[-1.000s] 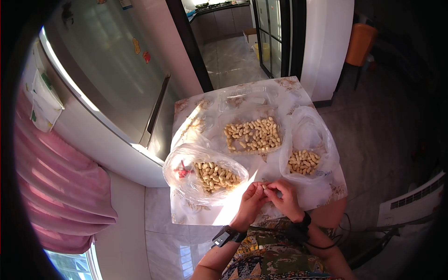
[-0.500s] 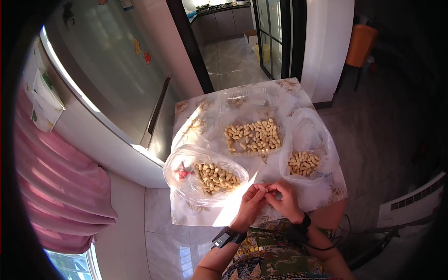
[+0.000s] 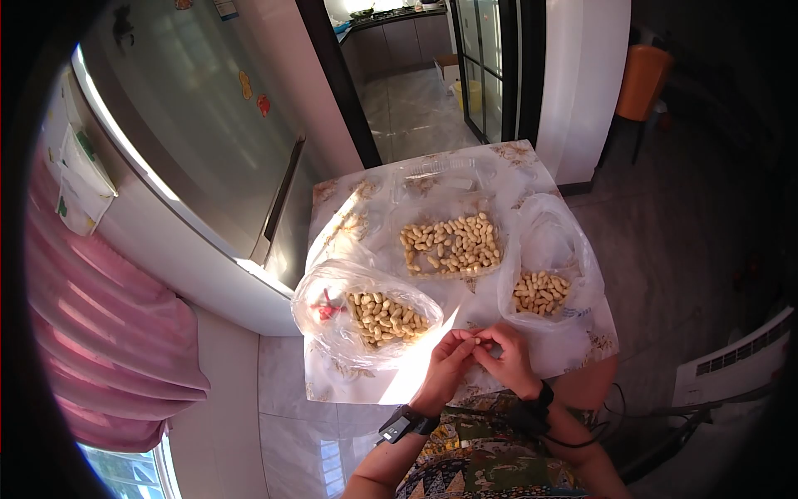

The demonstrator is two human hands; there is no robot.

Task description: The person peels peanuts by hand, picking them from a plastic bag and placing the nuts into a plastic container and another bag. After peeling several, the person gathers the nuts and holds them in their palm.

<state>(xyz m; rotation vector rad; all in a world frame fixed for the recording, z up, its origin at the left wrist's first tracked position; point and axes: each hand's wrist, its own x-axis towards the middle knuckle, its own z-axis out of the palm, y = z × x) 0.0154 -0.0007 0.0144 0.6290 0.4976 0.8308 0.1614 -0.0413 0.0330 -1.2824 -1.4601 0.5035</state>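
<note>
My left hand (image 3: 451, 358) and my right hand (image 3: 505, 353) meet at the table's near edge, thumbs and fingers pinched together. Between the fingertips is a small pale thing that looks like a peanut (image 3: 476, 340), mostly covered by the fingers. To the left, an open clear plastic bag (image 3: 320, 345) holds unshelled peanuts (image 3: 384, 318) and has a red tie (image 3: 327, 309) on it. Right of my hands, another plastic bag (image 3: 553, 229) contains a smaller heap of peanuts (image 3: 541, 292). Farther back, a clear plastic box (image 3: 449, 200) has peanuts (image 3: 453, 241) spread over its bottom.
The flower-patterned table (image 3: 594, 341) carries everything. A fridge (image 3: 208, 116) stands close on the left, above a pink curtain (image 3: 108, 333). Beyond the table, a doorway opens onto a kitchen (image 3: 407, 108). An orange chair (image 3: 642, 83) is at the far right.
Both hands stay pinched together in nearly the same place, with only a slight shift of the fingers. The bags and the box have not moved.
</note>
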